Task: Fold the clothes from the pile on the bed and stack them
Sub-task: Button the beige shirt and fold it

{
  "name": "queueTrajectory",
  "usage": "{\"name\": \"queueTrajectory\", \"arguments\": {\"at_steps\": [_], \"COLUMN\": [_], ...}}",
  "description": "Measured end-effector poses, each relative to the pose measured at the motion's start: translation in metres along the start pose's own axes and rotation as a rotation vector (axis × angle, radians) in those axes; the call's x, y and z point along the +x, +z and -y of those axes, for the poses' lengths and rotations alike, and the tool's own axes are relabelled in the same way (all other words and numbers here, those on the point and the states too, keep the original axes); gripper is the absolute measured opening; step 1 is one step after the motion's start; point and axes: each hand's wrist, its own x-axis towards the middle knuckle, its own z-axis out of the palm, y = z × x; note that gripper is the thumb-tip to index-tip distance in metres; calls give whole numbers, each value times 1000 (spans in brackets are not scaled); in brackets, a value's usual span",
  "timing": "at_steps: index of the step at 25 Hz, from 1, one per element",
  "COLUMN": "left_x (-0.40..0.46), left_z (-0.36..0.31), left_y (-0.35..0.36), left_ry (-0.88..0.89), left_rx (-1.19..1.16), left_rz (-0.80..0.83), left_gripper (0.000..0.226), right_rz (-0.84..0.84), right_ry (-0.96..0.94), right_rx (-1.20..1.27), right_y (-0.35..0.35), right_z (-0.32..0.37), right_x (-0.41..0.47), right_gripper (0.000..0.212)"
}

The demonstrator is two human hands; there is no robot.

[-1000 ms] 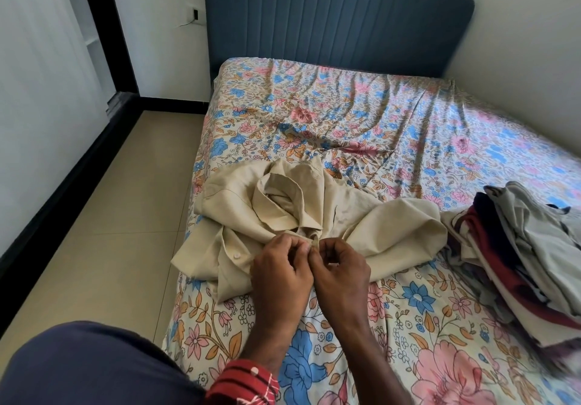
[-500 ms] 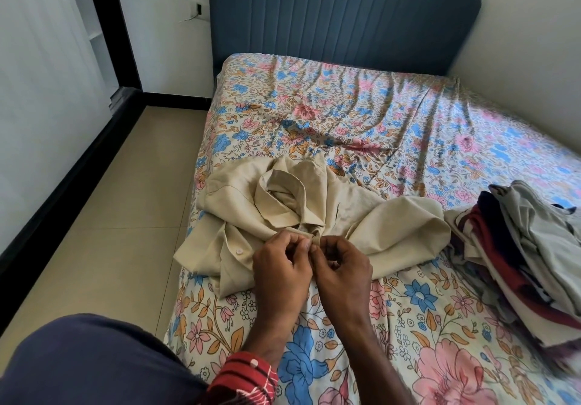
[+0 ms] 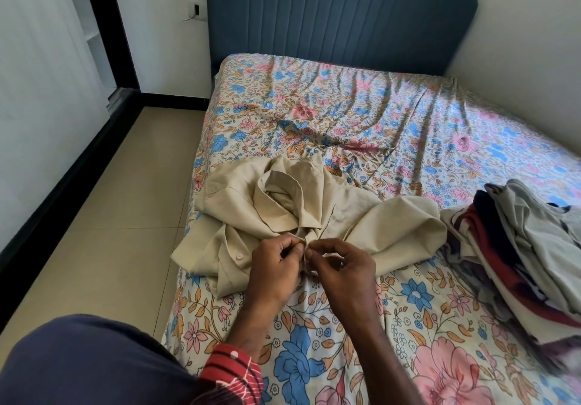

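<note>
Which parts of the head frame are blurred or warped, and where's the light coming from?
Head view: the clothes pile smears toward the lower right corner; the headboard and wall lines bow from the wide lens; soft daylight, seemingly from the left; both hands and the beige shirt are sharp.

A blue padded headboard (image 3: 339,17) meets white walls (image 3: 163,27) above beige floor tiles (image 3: 103,216).

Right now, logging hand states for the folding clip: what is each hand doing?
Left hand: pinches the near edge of the beige shirt.
Right hand: pinches the same shirt edge, right beside it.
</note>
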Motion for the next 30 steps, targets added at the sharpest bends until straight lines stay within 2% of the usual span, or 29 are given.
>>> {"name": "queueTrajectory", "arguments": {"at_steps": [3,5,9,11,13,16,19,21,25,27,30], "left_x": [-1,-3,-5,-6,-4,-1,0,1,3,3,5], "left_z": [-1,-2,-6,-6,-3,4,-2,-2,11,10,8], "left_y": [-1,-3,-2,1,2,2,-2,-10,-22,-23,-29], "left_ry": [-21,-34,-184,-172,-140,-129,-92,14,169,192,160], "left_rx": [-7,-43,-270,-299,-302,-260,-246,-80,378,495,543], "left_rz": [43,17,23,21,-29,-35,21,30,113,123,183], "left_gripper": [22,18,23,16,5,4,22,28,27,25,17], "right_rz": [-19,-36,36,90,127,136,169,106,-101,-140,-123], "right_ry": [-118,-173,20,85,132,149,25,-49,-97,-109,-151], "right_rx": [-178,-223,164,262,311,354,177,0,-163,-242,-350], "right_y": [2,6,8,8,7,3,-6,-6,-9,-14,-19], "right_z": [-3,-4,-1,-3,-8,-9,-8,-8,-17,-22,-20], "right_x": [-2,-3,0,1,1,-1,1,3,5,7,10], "right_gripper": [15,15,7,7,10,13,39,44,35,21,2]}}
